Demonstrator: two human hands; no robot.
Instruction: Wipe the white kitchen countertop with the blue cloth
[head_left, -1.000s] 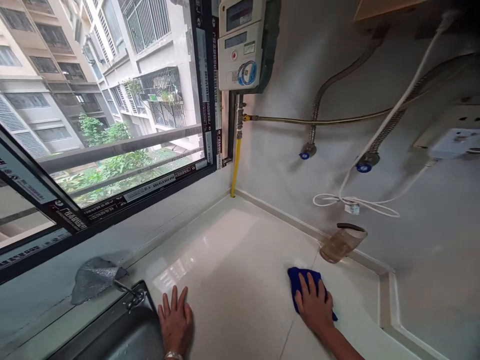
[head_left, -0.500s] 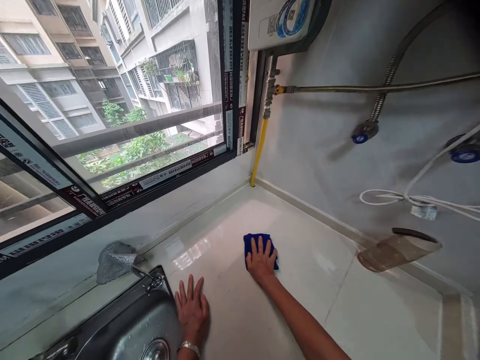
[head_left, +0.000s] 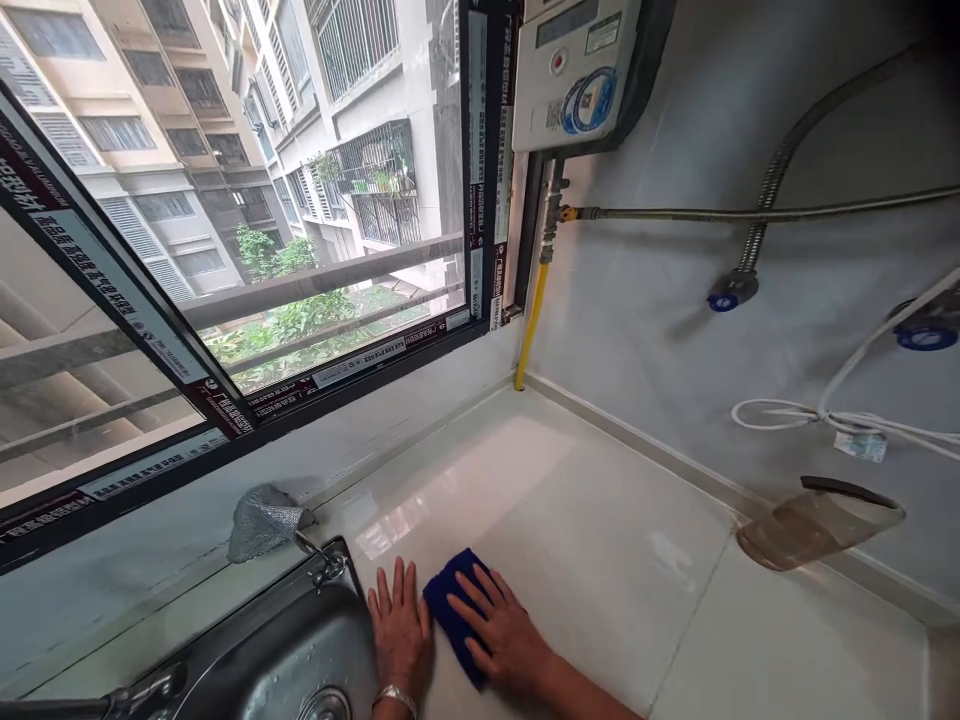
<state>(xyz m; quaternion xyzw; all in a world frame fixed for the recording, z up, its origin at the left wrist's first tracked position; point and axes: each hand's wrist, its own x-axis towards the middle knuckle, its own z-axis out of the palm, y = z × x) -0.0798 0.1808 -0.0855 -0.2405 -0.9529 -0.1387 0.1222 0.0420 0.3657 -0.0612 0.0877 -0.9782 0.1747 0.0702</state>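
My right hand [head_left: 504,632] lies flat, fingers spread, pressing a blue cloth [head_left: 451,603] onto the white countertop [head_left: 600,520]. My left hand [head_left: 399,630] rests flat on the counter just left of the cloth, beside the rim of the steel sink [head_left: 285,660]. A metal bracelet [head_left: 396,697] sits on the left wrist. The two hands are almost touching.
A clear plastic jug [head_left: 817,522] lies against the right wall. A grey mesh scourer [head_left: 262,520] hangs at the sink's back edge. A window [head_left: 262,250] runs along the left. A gas meter [head_left: 581,70], yellow pipe [head_left: 529,330], metal hoses, blue valves [head_left: 724,300] and white cable [head_left: 825,415] line the wall.
My right hand has slid the blue cloth from the right of the counter leftward and nearer, up to my left hand. My left hand has stayed by the sink.
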